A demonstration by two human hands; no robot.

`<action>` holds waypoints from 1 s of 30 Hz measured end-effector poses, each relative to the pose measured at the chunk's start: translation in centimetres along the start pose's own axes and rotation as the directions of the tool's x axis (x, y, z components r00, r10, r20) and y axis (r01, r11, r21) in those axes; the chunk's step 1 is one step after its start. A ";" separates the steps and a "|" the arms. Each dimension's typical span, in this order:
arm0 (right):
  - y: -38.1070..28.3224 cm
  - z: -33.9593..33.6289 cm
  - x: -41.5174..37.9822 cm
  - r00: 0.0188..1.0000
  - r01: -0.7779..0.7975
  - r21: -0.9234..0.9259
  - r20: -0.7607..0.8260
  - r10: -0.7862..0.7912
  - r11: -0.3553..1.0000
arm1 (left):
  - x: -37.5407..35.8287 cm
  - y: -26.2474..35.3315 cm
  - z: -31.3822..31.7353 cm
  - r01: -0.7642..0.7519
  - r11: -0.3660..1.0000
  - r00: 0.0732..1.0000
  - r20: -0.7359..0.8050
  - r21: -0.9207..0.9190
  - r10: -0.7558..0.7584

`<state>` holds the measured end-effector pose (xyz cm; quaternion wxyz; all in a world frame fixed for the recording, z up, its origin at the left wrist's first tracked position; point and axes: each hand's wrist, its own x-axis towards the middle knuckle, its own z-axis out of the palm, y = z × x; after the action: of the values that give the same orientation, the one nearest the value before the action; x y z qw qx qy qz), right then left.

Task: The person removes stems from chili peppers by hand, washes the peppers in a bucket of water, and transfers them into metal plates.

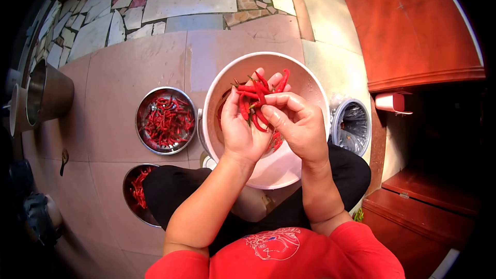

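Observation:
My left hand (238,137) is cupped palm up over a large white tub (314,87), cradling several red chili peppers (249,92). Above that palm, my right hand (299,126) pinches at a chili pepper among the pile with thumb and fingers; its tips partly cover the pepper. Both hands look wet. More red chilies (277,141) show low inside the tub, partly hidden by my hands and forearms.
Left of the tub stands a steel bowl (164,150) of red chilies. A second bowl (135,211) of chilies sits by my knee, partly covered. On the right are a lined bin (365,133) and red wooden furniture (418,26). A metal bucket (58,93) stands far left.

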<state>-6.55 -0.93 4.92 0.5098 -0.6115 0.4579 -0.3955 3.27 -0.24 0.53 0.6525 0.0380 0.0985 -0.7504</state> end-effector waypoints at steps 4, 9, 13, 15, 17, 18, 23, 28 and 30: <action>-0.7 -1.5 0.0 0.967 -0.248 0.340 0.028 0.253 0.907 | 0.1 0.0 -0.1 -0.027 0.999 1.000 -0.009 0.027 0.027; -0.2 -2.5 0.4 0.938 -0.321 0.576 0.083 0.337 0.751 | 0.1 0.3 -0.5 0.001 1.000 1.000 0.006 -0.016 -0.001; -0.1 -2.7 0.5 0.940 -0.317 0.585 0.091 0.328 0.746 | 0.0 0.6 -0.7 0.001 0.999 1.000 0.005 0.036 -0.001; 0.1 -2.6 0.6 0.939 -0.323 0.610 0.110 0.327 0.724 | 0.0 0.9 -0.8 -0.001 1.000 1.000 0.027 -0.014 0.001; 0.1 -2.5 0.6 0.937 -0.329 0.634 0.128 0.325 0.700 | -0.2 1.3 -0.3 -0.019 0.999 1.000 0.015 -0.026 0.019; -0.1 -2.3 0.5 0.938 -0.324 0.615 0.109 0.329 0.719 | -0.3 1.6 -0.1 -0.038 0.999 0.999 0.004 -0.037 0.038; 0.2 -1.6 0.6 0.961 -0.258 0.580 0.071 0.267 0.773 | -1.1 6.2 -0.9 -0.196 0.981 0.980 0.013 0.003 0.196; 0.3 -0.4 1.1 0.971 -0.235 0.544 0.090 0.222 0.805 | -3.3 14.8 -7.4 -0.434 0.858 0.865 -0.140 0.275 0.483; 0.3 0.7 1.2 0.973 -0.228 0.522 0.086 0.215 0.822 | -3.2 17.1 -11.8 -0.448 0.831 0.813 -0.237 0.329 0.532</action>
<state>-5.62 -1.94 4.56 0.7059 -0.3948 0.3934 -0.4371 19.77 2.98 -12.14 0.7895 0.2675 0.0908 -0.5449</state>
